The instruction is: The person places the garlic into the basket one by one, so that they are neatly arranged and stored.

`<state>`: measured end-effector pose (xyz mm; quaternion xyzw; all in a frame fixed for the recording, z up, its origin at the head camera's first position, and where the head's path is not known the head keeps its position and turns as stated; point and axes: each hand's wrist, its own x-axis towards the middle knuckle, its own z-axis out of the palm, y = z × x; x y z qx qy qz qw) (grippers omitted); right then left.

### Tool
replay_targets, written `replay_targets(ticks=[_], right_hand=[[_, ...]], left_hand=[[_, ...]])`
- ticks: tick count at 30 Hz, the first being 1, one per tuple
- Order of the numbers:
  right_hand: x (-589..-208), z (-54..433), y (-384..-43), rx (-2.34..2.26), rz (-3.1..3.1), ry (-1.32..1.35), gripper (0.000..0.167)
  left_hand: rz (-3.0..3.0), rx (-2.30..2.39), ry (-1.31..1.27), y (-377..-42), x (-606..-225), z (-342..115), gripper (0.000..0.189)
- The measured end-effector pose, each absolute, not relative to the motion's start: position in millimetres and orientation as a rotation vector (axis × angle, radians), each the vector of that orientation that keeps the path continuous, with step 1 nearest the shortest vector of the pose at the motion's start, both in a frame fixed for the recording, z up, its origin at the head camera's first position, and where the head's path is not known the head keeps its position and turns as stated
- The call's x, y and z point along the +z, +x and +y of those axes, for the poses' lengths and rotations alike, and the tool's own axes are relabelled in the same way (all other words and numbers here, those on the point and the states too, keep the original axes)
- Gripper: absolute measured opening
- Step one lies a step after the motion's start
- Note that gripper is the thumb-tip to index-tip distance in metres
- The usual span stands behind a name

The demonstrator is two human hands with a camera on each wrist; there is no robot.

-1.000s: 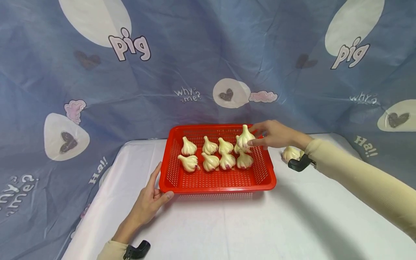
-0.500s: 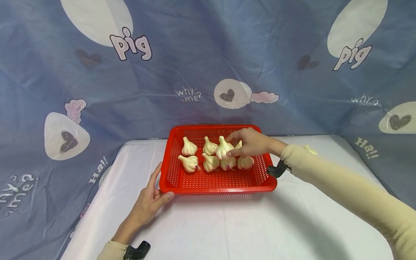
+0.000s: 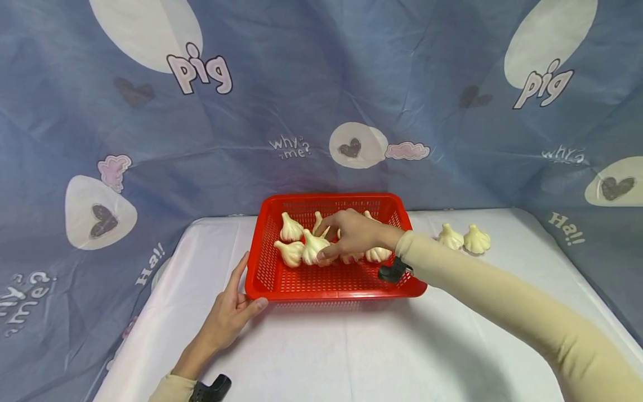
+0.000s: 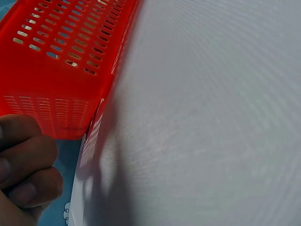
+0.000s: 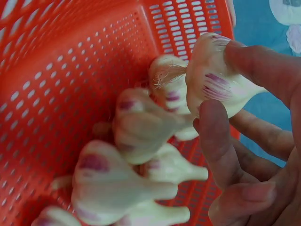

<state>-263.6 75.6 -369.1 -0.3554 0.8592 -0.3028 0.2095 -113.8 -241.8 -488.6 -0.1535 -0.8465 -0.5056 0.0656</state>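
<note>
My right hand (image 3: 355, 230) pinches a white garlic bulb (image 3: 312, 247) between thumb and fingers, over the left part of a red plastic basket (image 3: 331, 293). In the right wrist view the held garlic (image 5: 214, 87) shows purple streaks and a tuft of dry roots, raised above the others. Several more garlic bulbs (image 3: 290, 229) lie in rows in the basket, some hidden by my right hand. My left hand (image 3: 226, 314) grips the basket's near left corner, thumb on the rim. Curled left fingers (image 4: 30, 162) appear beside the basket wall in the left wrist view.
Two garlic bulbs (image 3: 475, 240) lie side by side on the white tablecloth (image 3: 321, 352), right of the basket. A blue printed curtain (image 3: 281, 100) hangs right behind the table. Both wrists wear black straps with small devices.
My right hand has carried the garlic bulb leftward and lower across the basket, from its right side to its left. The two bulbs on the tablecloth are uncovered. My left hand stays put.
</note>
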Motion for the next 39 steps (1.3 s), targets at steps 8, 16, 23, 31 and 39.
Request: replay_targets(ticks=[8, 16, 23, 31, 39], right_hand=[[-378.5, 56.3, -259.4, -0.822, 2.384, -1.072, 0.043], [-388.0, 39.7, -258.7, -0.803, 2.384, -1.176, 0.031], [-391.2, 32.8, -259.7, -0.784, 2.367, -1.169, 0.031], [-394.0, 30.9, -264.1, -0.751, 2.342, -1.172, 0.036], [-398.0, 28.7, -267.4, -0.655, 2.338, -1.210, 0.039]], left_hand=[[-2.548, -1.527, -0.463, -113.1, -488.2, -242.4, 0.102], [-2.552, -1.516, -0.458, -113.2, -487.8, -243.0, 0.103], [-2.563, -1.520, -0.449, -112.8, -488.7, -242.5, 0.102], [-2.559, -1.530, -0.446, -112.7, -488.1, -242.3, 0.103], [-2.553, -1.518, -0.462, -113.3, -488.7, -240.8, 0.102]])
